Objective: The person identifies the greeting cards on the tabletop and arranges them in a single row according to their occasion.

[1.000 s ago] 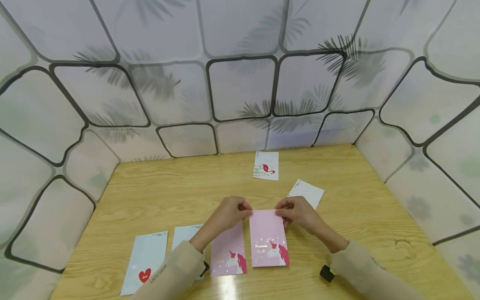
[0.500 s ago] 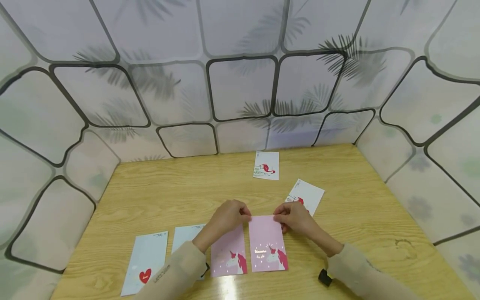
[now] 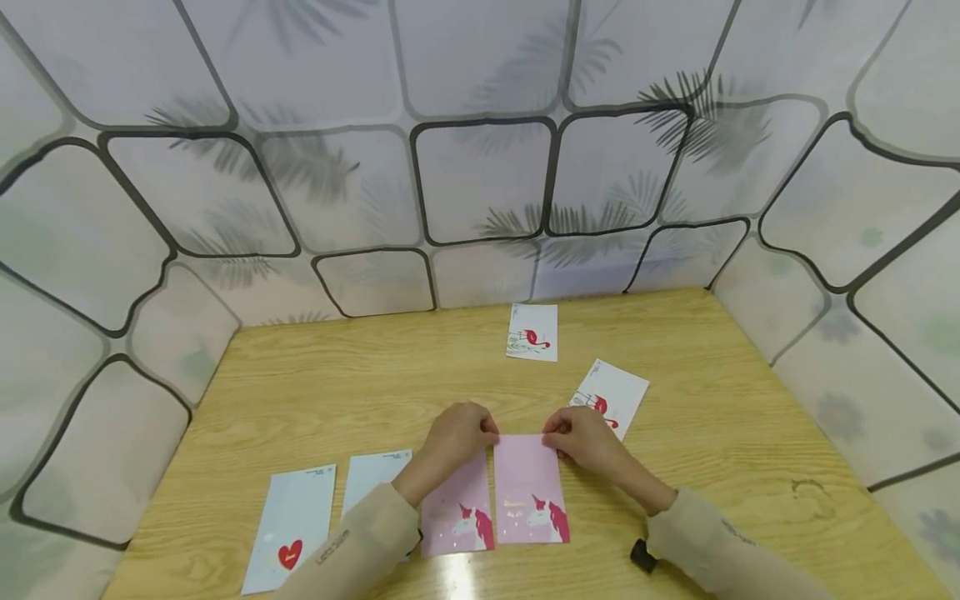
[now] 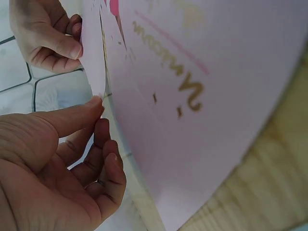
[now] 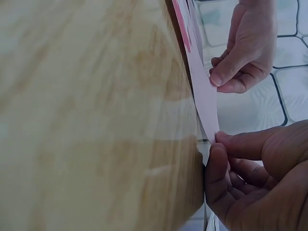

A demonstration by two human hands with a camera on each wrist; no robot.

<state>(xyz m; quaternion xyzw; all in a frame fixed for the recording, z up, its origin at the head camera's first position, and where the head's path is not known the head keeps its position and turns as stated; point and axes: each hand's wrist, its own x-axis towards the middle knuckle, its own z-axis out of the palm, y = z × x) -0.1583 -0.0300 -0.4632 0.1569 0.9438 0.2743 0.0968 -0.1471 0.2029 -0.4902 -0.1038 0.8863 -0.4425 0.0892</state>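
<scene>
Just right of the left unicorn card (image 3: 463, 515), the right unicorn card (image 3: 529, 487) is pinched at both far corners, the left hand (image 3: 459, 433) on the corner nearer the left card, the right hand (image 3: 588, 437) on the other. From the right wrist, thumb and finger show on opposite faces, a grip half hidden from the head; the left wrist view makes out gold lettering on the left card, unreadable from above.

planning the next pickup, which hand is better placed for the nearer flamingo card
Likely the right hand: it is close to the nearer flamingo card, while the left hand is farther away, across the pink card both pinch.
</scene>
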